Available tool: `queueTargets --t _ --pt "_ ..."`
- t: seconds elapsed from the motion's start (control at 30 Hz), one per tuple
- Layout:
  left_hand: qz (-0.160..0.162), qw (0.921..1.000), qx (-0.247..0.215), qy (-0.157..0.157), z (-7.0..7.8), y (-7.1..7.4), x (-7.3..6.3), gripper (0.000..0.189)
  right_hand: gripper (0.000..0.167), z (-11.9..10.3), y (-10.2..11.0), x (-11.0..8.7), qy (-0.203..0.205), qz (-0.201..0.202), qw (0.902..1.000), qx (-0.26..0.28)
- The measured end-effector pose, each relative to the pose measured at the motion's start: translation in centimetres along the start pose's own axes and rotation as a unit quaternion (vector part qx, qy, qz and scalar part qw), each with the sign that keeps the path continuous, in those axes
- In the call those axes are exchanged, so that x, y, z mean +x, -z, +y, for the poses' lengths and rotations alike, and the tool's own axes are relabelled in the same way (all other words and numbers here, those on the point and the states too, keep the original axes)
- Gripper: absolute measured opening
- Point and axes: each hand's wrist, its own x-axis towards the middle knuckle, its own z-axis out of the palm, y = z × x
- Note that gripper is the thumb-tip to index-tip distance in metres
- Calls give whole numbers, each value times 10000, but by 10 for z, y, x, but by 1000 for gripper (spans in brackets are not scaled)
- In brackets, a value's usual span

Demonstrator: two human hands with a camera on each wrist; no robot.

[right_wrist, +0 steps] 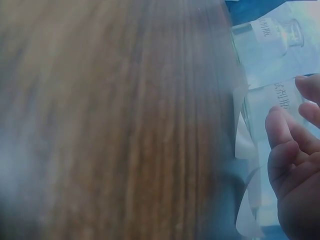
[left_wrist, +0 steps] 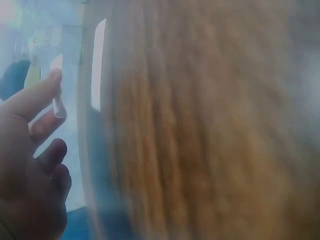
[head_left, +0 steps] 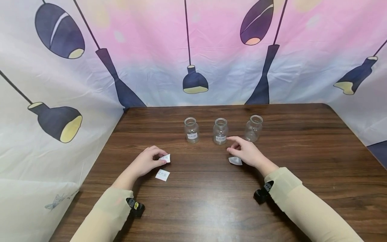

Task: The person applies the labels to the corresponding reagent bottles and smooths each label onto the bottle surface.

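Observation:
My left hand (head_left: 146, 161) pinches a small white printed label (head_left: 166, 158) between thumb and fingers, just above the table. Seen from the left wrist, that label (left_wrist: 60, 111) is nearly edge-on. A second printed label (head_left: 162, 174) lies flat below the hand. Three clear glass jars stand in a row: the left jar (head_left: 191, 126) and middle jar (head_left: 221, 128) carry labels, while the right jar (head_left: 254, 128) shows none. Fingers extended, my right hand (head_left: 246, 151) points its index finger at the edge of the middle jar's label (head_left: 220, 138); whether it touches I cannot tell.
Under the right hand lies a curled blank white paper piece (head_left: 235, 161). Two curled white pieces show in the right wrist view, one of them at the lower right (right_wrist: 247, 212). A patterned cloth (head_left: 163, 84) hangs behind the brown wooden table (head_left: 193, 208).

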Motion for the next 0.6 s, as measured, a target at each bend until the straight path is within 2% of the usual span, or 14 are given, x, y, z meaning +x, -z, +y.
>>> queueTargets --t 0.3,0.6 --pt "99 9998 -17 -168 17 -6 17 24 43 -4 -1 1 44 -32 10000 21" --pt "168 9986 -342 -363 40 -16 33 26 41 -11 -4 3 -4 -201 9996 206"
